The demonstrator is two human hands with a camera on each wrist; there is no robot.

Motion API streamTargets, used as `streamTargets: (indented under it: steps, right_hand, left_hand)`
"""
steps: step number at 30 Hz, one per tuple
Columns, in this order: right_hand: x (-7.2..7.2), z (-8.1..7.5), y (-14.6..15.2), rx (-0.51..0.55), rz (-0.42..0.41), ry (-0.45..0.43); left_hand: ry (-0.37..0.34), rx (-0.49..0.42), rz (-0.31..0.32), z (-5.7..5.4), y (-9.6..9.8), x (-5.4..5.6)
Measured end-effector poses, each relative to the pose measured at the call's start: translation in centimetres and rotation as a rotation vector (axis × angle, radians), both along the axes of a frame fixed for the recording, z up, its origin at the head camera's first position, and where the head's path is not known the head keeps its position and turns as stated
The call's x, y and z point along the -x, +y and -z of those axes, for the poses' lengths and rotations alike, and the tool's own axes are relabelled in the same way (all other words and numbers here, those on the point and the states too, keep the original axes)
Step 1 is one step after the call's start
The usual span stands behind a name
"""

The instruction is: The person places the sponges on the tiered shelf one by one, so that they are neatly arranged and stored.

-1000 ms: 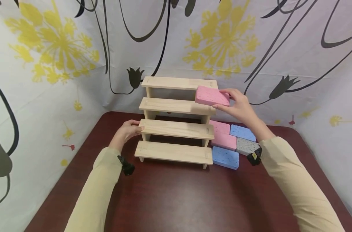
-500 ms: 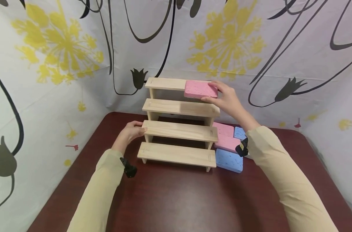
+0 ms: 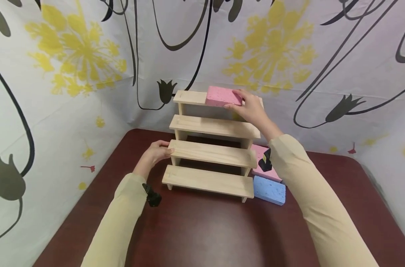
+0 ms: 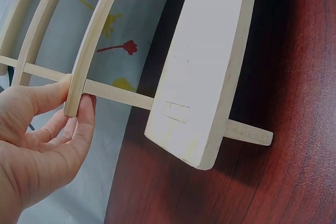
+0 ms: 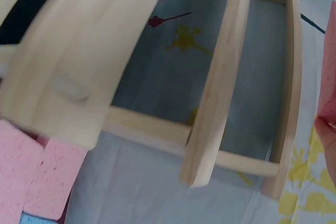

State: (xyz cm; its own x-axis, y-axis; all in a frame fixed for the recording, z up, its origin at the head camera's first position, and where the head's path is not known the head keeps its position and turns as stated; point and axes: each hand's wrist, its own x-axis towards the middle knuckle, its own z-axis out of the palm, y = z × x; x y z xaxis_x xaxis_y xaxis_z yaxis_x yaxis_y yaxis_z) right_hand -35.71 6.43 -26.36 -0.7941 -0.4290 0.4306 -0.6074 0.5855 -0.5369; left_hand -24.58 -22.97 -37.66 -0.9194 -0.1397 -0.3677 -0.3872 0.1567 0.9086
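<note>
A pink sponge (image 3: 222,97) is pinched at its right end between the thumb and fingers of my right hand (image 3: 250,106). It is at the top board of a pale wooden four-step stand (image 3: 215,126); whether it touches the board I cannot tell. In the right wrist view, only an edge of that sponge (image 5: 328,72) and a bit of the hand show at the right. My left hand (image 3: 156,152) holds the left end of the stand's second board from the bottom. The left wrist view shows thumb and fingers of this hand (image 4: 50,142) on either side of that board.
Right of the stand lie pink sponges (image 3: 266,171) and a blue sponge (image 3: 269,190), partly behind my right forearm. The dark red table (image 3: 202,226) stretches in front. A patterned white cloth (image 3: 202,70) hangs close behind and at the sides.
My right hand has carried the pink sponge leftward and up to the top board. The forearm now covers the grey sponge. My left hand keeps its hold on the stand.
</note>
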Motion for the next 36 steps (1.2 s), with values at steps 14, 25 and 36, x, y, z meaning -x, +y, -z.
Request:
streamTargets:
  steps: [14, 25, 36]
  right_hand:
    - [1.9, -0.2, -3.6, -0.07, 0.004, -0.024]
    - [2.3, 0.8, -7.8, -0.142, -0.113, -0.023]
    - [2.0, 1.3, -11.1, -0.162, -0.156, -0.078]
  left_hand:
    - [-0.007, 0.034, 0.022, -0.2, 2.4, -0.8]
    - [-0.022, 0.048, -0.057, -0.2, 1.2, -2.6]
    - [-0.027, 0.045, -0.121, 0.0, -1.1, -4.2]
